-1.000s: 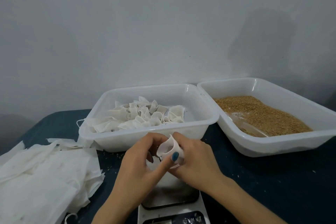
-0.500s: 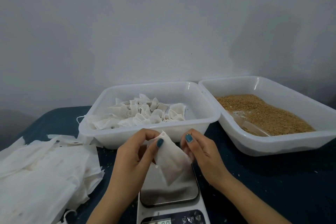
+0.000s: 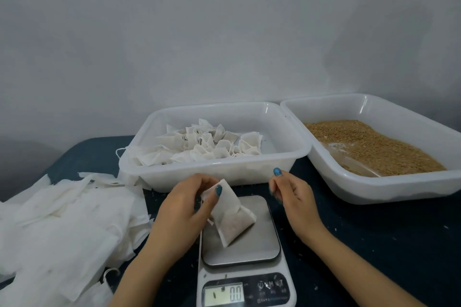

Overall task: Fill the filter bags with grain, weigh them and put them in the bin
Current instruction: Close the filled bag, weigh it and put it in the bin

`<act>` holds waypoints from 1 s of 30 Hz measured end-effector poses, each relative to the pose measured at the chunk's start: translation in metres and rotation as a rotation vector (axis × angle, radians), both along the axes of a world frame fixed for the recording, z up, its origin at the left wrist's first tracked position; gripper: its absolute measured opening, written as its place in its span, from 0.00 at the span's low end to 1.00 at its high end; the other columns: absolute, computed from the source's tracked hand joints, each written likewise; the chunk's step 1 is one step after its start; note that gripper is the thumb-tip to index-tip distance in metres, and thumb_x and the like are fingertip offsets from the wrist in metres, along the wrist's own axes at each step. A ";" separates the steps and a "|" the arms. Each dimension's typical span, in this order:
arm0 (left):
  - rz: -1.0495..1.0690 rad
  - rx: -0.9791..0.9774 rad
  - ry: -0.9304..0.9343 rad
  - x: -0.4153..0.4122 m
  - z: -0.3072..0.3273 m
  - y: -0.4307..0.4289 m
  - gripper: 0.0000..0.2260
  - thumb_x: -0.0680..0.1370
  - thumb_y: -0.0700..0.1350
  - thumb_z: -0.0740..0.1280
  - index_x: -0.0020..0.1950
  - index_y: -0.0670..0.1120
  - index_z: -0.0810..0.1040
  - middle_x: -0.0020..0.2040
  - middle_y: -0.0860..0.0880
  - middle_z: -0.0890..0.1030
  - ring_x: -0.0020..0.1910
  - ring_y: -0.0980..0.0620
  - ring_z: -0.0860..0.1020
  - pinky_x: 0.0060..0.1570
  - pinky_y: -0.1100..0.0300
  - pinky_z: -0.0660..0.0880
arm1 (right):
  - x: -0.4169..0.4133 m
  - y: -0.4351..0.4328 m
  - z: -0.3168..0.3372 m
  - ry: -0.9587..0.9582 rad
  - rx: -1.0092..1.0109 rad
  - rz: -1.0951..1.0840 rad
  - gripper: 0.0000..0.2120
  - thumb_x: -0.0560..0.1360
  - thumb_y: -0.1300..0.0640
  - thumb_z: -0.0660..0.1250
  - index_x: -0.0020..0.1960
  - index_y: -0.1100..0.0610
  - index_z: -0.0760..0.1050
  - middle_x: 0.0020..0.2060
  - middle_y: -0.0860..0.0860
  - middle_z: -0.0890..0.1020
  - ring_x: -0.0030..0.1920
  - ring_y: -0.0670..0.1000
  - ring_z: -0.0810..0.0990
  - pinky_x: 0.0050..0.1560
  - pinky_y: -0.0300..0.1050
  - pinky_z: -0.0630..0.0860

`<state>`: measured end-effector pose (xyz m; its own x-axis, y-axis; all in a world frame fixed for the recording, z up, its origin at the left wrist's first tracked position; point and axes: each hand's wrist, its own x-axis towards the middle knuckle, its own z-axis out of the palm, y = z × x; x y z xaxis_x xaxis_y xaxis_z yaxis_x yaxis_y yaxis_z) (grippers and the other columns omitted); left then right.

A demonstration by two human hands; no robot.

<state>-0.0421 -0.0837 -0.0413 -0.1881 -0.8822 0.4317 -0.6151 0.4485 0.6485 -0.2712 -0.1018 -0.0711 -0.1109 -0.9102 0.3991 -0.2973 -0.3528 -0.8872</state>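
Observation:
My left hand [image 3: 183,203] pinches the top of a white filter bag [image 3: 233,223] with grain in its lower half; the bag's bottom hangs just over or on the steel platform of the scale [image 3: 254,244]. The display [image 3: 223,293] reads 0.0. My right hand [image 3: 293,194] hovers beside the scale, fingers loosely curled, holding nothing. Behind stands a white bin [image 3: 287,157] with several filled bags [image 3: 207,146]. To its right a second white bin [image 3: 374,189] holds brown grain [image 3: 369,142].
A heap of flat empty filter bags [image 3: 62,222] lies on the dark blue table at the left. A clear scoop [image 3: 359,168] lies half buried in the grain. Loose grains dot the table [image 3: 374,244] around the scale. A grey wall rises close behind.
My right hand has let go of the bag and drawn off to the right. My left hand has lowered the bag toward the scale platform.

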 end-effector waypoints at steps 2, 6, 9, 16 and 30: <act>0.023 0.006 0.008 0.002 0.000 0.000 0.15 0.76 0.67 0.55 0.54 0.63 0.74 0.48 0.65 0.80 0.45 0.61 0.80 0.44 0.60 0.77 | 0.000 0.000 -0.001 0.000 0.000 -0.005 0.17 0.76 0.45 0.56 0.31 0.51 0.70 0.25 0.46 0.70 0.28 0.45 0.65 0.32 0.44 0.63; 0.072 0.009 0.025 0.005 0.002 0.000 0.16 0.76 0.65 0.55 0.54 0.61 0.76 0.46 0.63 0.81 0.45 0.61 0.80 0.45 0.58 0.78 | 0.000 0.000 -0.001 0.008 -0.007 -0.009 0.18 0.75 0.44 0.55 0.31 0.52 0.69 0.25 0.47 0.70 0.28 0.46 0.65 0.32 0.43 0.63; 0.107 0.005 0.000 0.006 0.002 -0.001 0.11 0.78 0.59 0.59 0.54 0.59 0.76 0.47 0.62 0.81 0.46 0.61 0.79 0.46 0.57 0.79 | 0.000 -0.001 0.001 0.008 -0.021 -0.009 0.18 0.76 0.46 0.55 0.30 0.52 0.67 0.26 0.47 0.70 0.28 0.46 0.65 0.32 0.41 0.63; 0.165 0.003 -0.027 0.010 0.001 -0.004 0.06 0.80 0.51 0.63 0.55 0.55 0.78 0.48 0.61 0.81 0.48 0.64 0.78 0.48 0.59 0.78 | 0.000 0.002 0.001 -0.004 -0.034 0.007 0.18 0.75 0.46 0.56 0.29 0.52 0.67 0.25 0.48 0.70 0.28 0.46 0.65 0.31 0.41 0.62; 0.186 0.055 -0.075 0.009 -0.002 -0.002 0.11 0.80 0.54 0.60 0.58 0.53 0.76 0.51 0.59 0.81 0.52 0.59 0.79 0.52 0.52 0.78 | 0.001 0.002 -0.001 0.027 -0.054 0.010 0.20 0.79 0.49 0.56 0.27 0.46 0.66 0.24 0.45 0.69 0.26 0.43 0.64 0.31 0.36 0.62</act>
<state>-0.0332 -0.0856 -0.0435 -0.0494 -0.9267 0.3725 -0.7312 0.2876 0.6186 -0.2705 -0.0996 -0.0718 -0.0909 -0.8881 0.4505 -0.3170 -0.4030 -0.8585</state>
